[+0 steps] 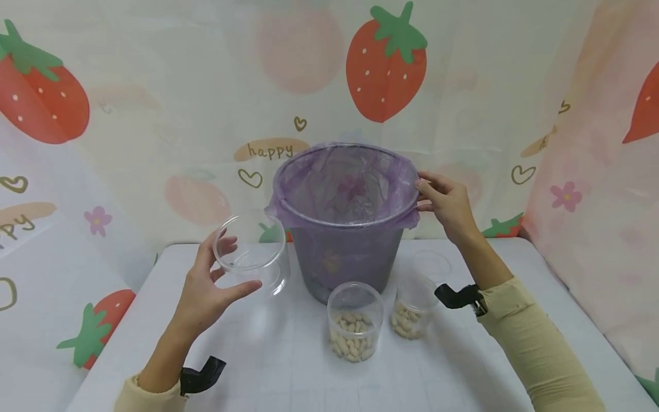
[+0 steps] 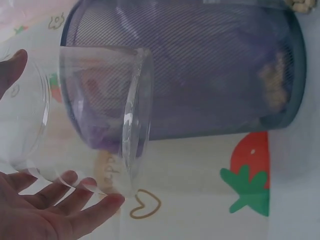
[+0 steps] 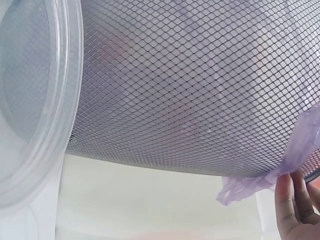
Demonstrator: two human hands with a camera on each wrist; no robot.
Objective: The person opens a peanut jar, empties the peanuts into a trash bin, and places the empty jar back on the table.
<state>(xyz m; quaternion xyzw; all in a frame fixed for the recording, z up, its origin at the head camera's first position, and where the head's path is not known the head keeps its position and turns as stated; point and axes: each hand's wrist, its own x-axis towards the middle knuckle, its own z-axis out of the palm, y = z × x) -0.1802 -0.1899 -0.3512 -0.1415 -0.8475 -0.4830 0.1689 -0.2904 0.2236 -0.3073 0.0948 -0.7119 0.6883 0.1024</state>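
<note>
Three clear tubs [image 1: 278, 268] [image 1: 355, 303] [image 1: 417, 293], one bin [image 1: 346, 257]

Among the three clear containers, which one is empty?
The held container, in the left hand: nothing shows inside it. The middle container and the right container, standing on the table, have beige pieces inside.

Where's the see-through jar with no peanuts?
In the head view, the clear plastic jar is in the left grip, left of the purple-lined mesh wastebasket.
</note>
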